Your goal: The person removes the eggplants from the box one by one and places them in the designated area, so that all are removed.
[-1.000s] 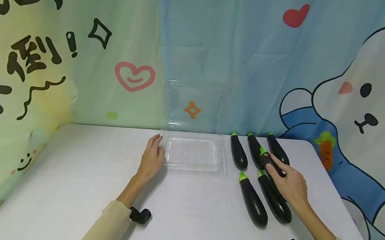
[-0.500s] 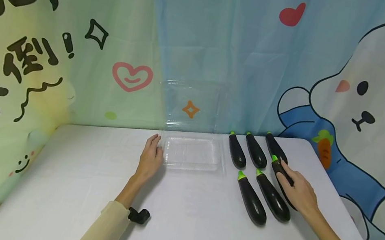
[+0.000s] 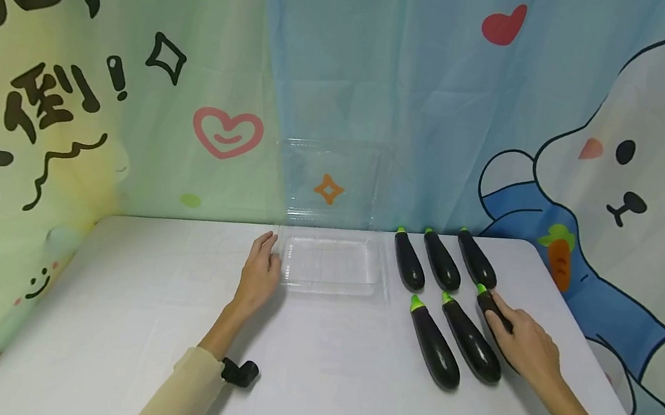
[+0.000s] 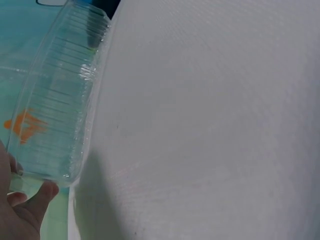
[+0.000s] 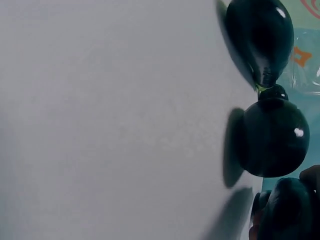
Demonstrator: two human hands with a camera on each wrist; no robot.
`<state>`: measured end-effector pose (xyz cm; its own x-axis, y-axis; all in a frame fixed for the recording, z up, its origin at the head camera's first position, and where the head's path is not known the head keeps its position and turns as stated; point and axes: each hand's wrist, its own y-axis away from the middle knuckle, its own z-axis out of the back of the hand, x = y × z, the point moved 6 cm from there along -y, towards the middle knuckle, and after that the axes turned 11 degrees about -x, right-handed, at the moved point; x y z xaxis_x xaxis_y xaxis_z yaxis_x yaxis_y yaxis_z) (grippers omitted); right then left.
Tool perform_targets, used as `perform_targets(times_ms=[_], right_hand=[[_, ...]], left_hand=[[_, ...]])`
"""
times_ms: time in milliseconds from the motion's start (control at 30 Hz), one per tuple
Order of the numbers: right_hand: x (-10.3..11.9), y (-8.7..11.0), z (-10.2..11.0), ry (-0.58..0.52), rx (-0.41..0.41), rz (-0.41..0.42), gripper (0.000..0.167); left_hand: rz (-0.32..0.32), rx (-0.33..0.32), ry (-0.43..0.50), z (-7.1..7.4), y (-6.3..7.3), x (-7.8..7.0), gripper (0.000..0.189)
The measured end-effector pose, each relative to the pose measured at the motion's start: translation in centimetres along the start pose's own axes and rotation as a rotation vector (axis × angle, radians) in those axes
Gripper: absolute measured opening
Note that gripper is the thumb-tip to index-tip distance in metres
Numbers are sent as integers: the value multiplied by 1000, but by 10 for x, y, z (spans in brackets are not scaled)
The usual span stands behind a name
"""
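My right hand grips a dark eggplant around its upper part, at the right end of the front row, its green tip close to a back-row eggplant. In the right wrist view the held eggplant shows at the lower right, fingers around it. My left hand holds the left end of a clear plastic container, its thumb at the container's corner in the left wrist view. The container's lid stands raised behind it against the curtain.
Two more eggplants lie in the front row, a left one and a middle one. Others in the back row include a left one and a middle one. The white table ends at a printed curtain.
My right hand has carried the eggplant rightward and toward me, from over the back row to the front row's right end. The left hand stays at the container.
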<state>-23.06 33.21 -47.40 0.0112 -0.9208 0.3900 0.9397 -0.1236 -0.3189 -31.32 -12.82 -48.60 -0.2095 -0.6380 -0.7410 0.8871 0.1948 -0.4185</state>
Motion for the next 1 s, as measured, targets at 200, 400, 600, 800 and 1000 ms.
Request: perform_targets(times_ms=[200,400,600,800,1000], right_hand=[[-5,0,-4,34,40,1,56],[-9,-1,-10,57,69,-5,56],[-12,-2,-13,59,75,-20,57],[-12,-1,-15,42,67,-26,55],[-13,-1,-16,18,78,-55,51]], left_hand=[[2,-3,5,0,-1,1,44],[13,3,1,-1,-1,2,44],[-2,-5,-6,0,-1,1,44],[0,-2,-10,0,-1,1,44],[-9,-10,-4,1,-1,0,44]])
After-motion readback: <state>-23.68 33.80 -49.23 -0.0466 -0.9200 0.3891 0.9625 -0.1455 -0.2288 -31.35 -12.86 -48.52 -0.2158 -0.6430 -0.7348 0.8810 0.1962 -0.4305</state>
